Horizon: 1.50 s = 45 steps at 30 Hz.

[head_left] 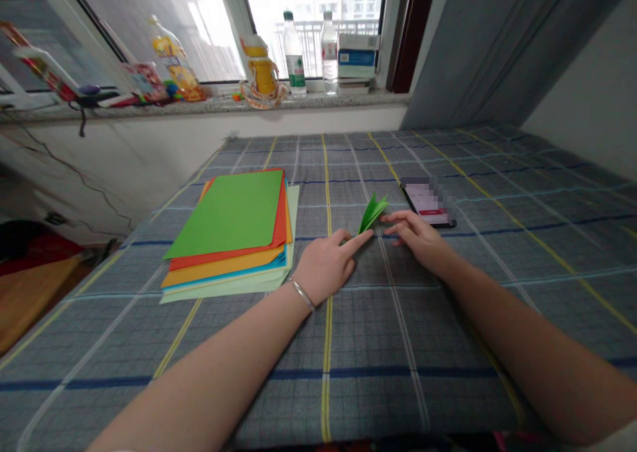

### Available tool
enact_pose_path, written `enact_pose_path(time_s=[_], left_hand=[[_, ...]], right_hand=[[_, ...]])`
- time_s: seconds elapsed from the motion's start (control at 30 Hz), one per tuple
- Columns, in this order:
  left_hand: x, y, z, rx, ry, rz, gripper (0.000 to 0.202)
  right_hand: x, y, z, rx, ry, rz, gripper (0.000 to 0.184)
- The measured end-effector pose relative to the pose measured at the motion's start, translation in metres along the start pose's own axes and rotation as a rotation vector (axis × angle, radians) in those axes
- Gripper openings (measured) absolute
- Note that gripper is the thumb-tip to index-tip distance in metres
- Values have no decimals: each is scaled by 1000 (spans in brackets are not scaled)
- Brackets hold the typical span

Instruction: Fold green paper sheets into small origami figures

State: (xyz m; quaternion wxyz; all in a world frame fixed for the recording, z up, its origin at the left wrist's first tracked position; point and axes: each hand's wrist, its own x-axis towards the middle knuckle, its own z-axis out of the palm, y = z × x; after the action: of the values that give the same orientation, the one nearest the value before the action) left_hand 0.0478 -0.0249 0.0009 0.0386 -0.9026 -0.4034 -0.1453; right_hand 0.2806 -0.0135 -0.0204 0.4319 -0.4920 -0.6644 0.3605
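A small folded piece of green paper point(371, 214) stands up in several pointed layers near the middle of the table. My left hand point(326, 264), with a silver bangle at the wrist, has its lower end between thumb and outstretched index finger; the other fingers are curled under. Just right of the paper, my right hand point(415, 236) has its fingers spread and slightly bent, with nothing held in them. Its fingertips are close to the paper's edge; whether they touch it I cannot tell.
A stack of coloured paper sheets point(233, 216), green on top, lies left of my hands. A phone point(428, 203) rests beyond my right hand. The plaid cloth point(279, 399) covers the table. Along the windowsill stand bottles point(294, 57), a yellow cup point(262, 74) and boxes point(357, 60).
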Motion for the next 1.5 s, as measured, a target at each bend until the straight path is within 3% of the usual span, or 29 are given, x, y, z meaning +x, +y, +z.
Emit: enact_pose_path(time_s=[0.13, 0.23, 0.43, 0.6, 0.77, 0.93, 1.17, 1.5], left_hand=[[1, -4, 3, -95, -16, -198, 31], [4, -13, 10, -241, -31, -361, 29], [9, -21, 14, -630, -44, -437, 34], [8, -9, 16, -880, 4, -300, 49], [6, 0, 18, -917, 32, -199, 61], [4, 2, 13, -769, -39, -180, 39], [1, 5, 6, -561, -97, 43, 49], [-8, 14, -6, -173, -50, 568, 35]], right_hand=[[-3, -4, 3, -231, -113, 11, 35], [-3, -6, 5, -326, -138, -68, 31], [-1, -6, 9, -345, -173, -87, 29], [-4, -13, 20, -251, -128, 54, 27], [-7, -15, 33, -72, -64, 149, 32], [-6, -11, 36, 198, -99, 86, 39], [-2, -11, 32, 309, -42, 164, 36], [0, -6, 29, 214, -46, 133, 22]])
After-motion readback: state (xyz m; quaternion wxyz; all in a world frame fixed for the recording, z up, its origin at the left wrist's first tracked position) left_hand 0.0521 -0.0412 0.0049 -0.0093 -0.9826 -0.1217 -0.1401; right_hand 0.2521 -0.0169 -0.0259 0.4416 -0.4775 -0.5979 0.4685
